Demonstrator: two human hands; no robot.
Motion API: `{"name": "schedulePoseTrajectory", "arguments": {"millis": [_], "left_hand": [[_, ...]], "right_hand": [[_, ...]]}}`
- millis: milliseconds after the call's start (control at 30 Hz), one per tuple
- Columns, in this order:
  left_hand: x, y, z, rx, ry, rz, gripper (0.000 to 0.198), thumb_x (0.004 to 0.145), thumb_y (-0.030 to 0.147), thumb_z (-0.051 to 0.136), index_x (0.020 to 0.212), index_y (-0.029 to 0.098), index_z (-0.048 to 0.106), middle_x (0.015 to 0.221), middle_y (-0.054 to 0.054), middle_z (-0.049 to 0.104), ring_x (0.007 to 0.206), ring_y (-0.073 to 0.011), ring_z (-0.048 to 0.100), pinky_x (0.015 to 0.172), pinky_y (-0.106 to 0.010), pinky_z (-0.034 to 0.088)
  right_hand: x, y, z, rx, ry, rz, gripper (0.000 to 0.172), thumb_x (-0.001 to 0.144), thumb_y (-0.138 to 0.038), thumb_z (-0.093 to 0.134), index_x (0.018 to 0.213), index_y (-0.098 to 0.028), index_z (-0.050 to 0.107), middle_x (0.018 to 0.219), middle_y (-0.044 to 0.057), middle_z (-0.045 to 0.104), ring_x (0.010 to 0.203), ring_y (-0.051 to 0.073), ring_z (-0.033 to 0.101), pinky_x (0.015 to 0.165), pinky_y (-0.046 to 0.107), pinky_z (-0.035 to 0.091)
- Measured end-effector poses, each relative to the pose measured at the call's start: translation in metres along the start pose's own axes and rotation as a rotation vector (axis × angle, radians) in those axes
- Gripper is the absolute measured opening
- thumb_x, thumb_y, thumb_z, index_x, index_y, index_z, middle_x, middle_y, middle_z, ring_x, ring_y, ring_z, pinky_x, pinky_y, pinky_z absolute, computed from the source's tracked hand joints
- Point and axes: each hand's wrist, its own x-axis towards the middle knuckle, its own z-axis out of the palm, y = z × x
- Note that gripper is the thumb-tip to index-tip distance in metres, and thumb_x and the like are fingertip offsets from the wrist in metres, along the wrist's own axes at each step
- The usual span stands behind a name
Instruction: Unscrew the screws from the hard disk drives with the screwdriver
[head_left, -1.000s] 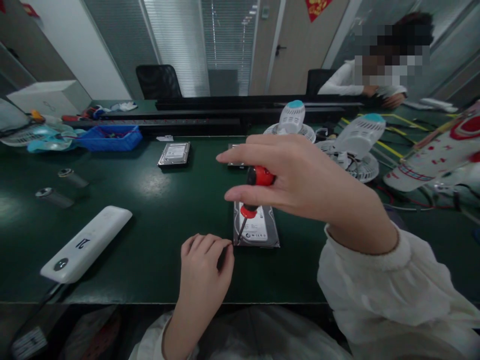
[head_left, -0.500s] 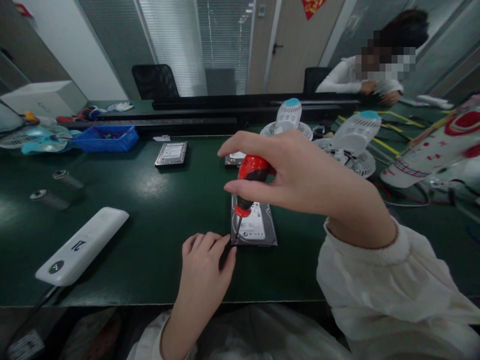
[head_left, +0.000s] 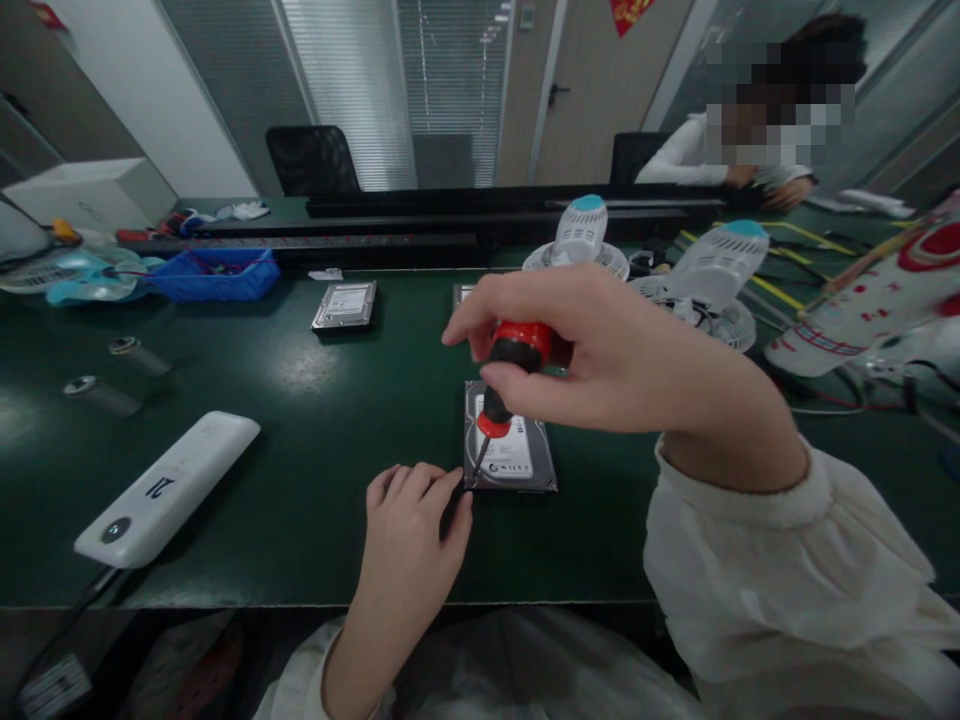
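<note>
A hard drive (head_left: 529,455) with a white label lies flat on the green table in front of me. My right hand (head_left: 577,345) grips a red-and-black screwdriver (head_left: 519,350) from above. Its thin shaft slants down to the drive's near left corner, where the tip meets the casing; the exact spot is too small to make out. My left hand (head_left: 412,515) rests on the table at that same corner, thumb and forefinger pinching its edge. Farther off lies a second hard drive (head_left: 345,305), and a third (head_left: 462,293) is mostly hidden behind my right hand.
On the left are a white power-bank-like device (head_left: 169,490) with a cable, two metal cylinders (head_left: 101,394) and a blue basket (head_left: 217,275). White handheld fans (head_left: 716,265) and a patterned white object (head_left: 870,300) stand at the right. A person (head_left: 690,150) sits across the table.
My right hand has shifted slightly right, its fingers curling more closely round the screwdriver handle, which now leans further right. The left hand and the drive stay in place.
</note>
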Motion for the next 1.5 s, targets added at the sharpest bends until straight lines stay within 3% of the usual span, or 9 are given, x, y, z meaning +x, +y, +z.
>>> {"name": "schedulePoseTrajectory", "arguments": {"millis": [100, 233, 467, 667, 867, 1033, 1167, 1300, 1500], "left_hand": [[0.0006, -0.0006, 0.0004, 0.005, 0.001, -0.001, 0.018, 0.102, 0.014, 0.067, 0.114, 0.018, 0.079, 0.099, -0.004, 0.076, 0.093, -0.0272, 0.072, 0.1, -0.051, 0.047], [0.0011, -0.0014, 0.0009, 0.016, 0.004, -0.002, 0.018, 0.103, 0.016, 0.065, 0.114, 0.019, 0.079, 0.099, -0.005, 0.077, 0.094, -0.0273, 0.072, 0.101, -0.051, 0.047], [0.0011, -0.0015, 0.0004, 0.018, 0.006, 0.006, 0.019, 0.103, 0.016, 0.065, 0.114, 0.019, 0.079, 0.099, -0.005, 0.077, 0.094, -0.0275, 0.072, 0.1, -0.051, 0.048], [0.0016, -0.0016, 0.0004, 0.026, -0.009, -0.006, 0.019, 0.104, 0.017, 0.064, 0.115, 0.021, 0.079, 0.099, -0.005, 0.078, 0.095, -0.0274, 0.073, 0.101, -0.051, 0.048], [0.0017, -0.0009, -0.0006, 0.023, -0.007, -0.007, 0.021, 0.106, 0.018, 0.061, 0.115, 0.021, 0.079, 0.099, -0.005, 0.078, 0.094, -0.0267, 0.072, 0.101, -0.051, 0.049], [0.0018, -0.0003, -0.0009, 0.03, -0.014, -0.008, 0.021, 0.104, 0.017, 0.062, 0.115, 0.02, 0.079, 0.1, -0.006, 0.078, 0.095, -0.0274, 0.072, 0.101, -0.052, 0.049], [0.0015, -0.0007, -0.0004, 0.028, -0.017, -0.011, 0.021, 0.105, 0.017, 0.062, 0.115, 0.021, 0.079, 0.1, -0.006, 0.078, 0.095, -0.0268, 0.072, 0.102, -0.051, 0.049], [0.0014, -0.0009, -0.0008, 0.031, -0.017, -0.003, 0.02, 0.104, 0.016, 0.064, 0.116, 0.02, 0.079, 0.1, -0.006, 0.078, 0.095, -0.0272, 0.073, 0.101, -0.051, 0.049], [0.0014, -0.0008, -0.0005, 0.026, -0.005, 0.008, 0.018, 0.103, 0.015, 0.065, 0.114, 0.019, 0.079, 0.099, -0.006, 0.077, 0.094, -0.0275, 0.072, 0.101, -0.051, 0.048]], "right_hand": [[-0.0007, -0.0018, -0.0005, 0.018, -0.027, -0.048, 0.029, 0.102, -0.021, 0.055, 0.127, -0.013, 0.068, 0.116, 0.005, 0.07, 0.094, 0.013, 0.061, 0.086, 0.03, 0.049], [-0.0004, -0.0025, 0.0014, -0.133, 0.062, 0.012, 0.03, 0.109, -0.041, 0.06, 0.11, -0.015, 0.076, 0.101, 0.004, 0.066, 0.087, 0.014, 0.058, 0.08, 0.03, 0.044], [-0.0022, -0.0007, 0.0005, -0.097, 0.013, -0.059, 0.044, 0.102, -0.022, 0.054, 0.144, -0.014, 0.064, 0.12, 0.008, 0.067, 0.104, 0.017, 0.063, 0.092, 0.033, 0.051], [0.0007, -0.0031, 0.0042, -0.127, -0.007, -0.009, 0.031, 0.11, -0.029, 0.052, 0.136, -0.014, 0.062, 0.12, 0.007, 0.067, 0.104, 0.019, 0.064, 0.092, 0.036, 0.051], [0.0002, -0.0066, 0.0016, 0.06, 0.007, -0.111, 0.042, 0.092, -0.011, 0.055, 0.133, -0.003, 0.056, 0.126, 0.009, 0.061, 0.108, 0.014, 0.056, 0.096, 0.03, 0.047], [0.0021, -0.0064, 0.003, -0.039, 0.054, 0.002, 0.032, 0.107, -0.046, 0.06, 0.109, -0.014, 0.065, 0.1, 0.003, 0.063, 0.088, 0.015, 0.054, 0.079, 0.031, 0.041], [0.0011, -0.0064, 0.0027, -0.041, 0.034, 0.01, 0.014, 0.102, -0.026, 0.061, 0.111, -0.015, 0.063, 0.104, 0.002, 0.066, 0.091, 0.013, 0.057, 0.082, 0.03, 0.044], [-0.0018, -0.0071, 0.0015, 0.065, 0.06, -0.01, 0.033, 0.091, -0.017, 0.062, 0.122, -0.015, 0.054, 0.119, 0.002, 0.063, 0.091, 0.009, 0.054, 0.081, 0.025, 0.048], [-0.0011, -0.0066, 0.0013, 0.085, 0.03, -0.058, 0.02, 0.093, -0.017, 0.057, 0.113, -0.012, 0.059, 0.101, 0.0, 0.061, 0.084, 0.008, 0.053, 0.077, 0.026, 0.047]]}}
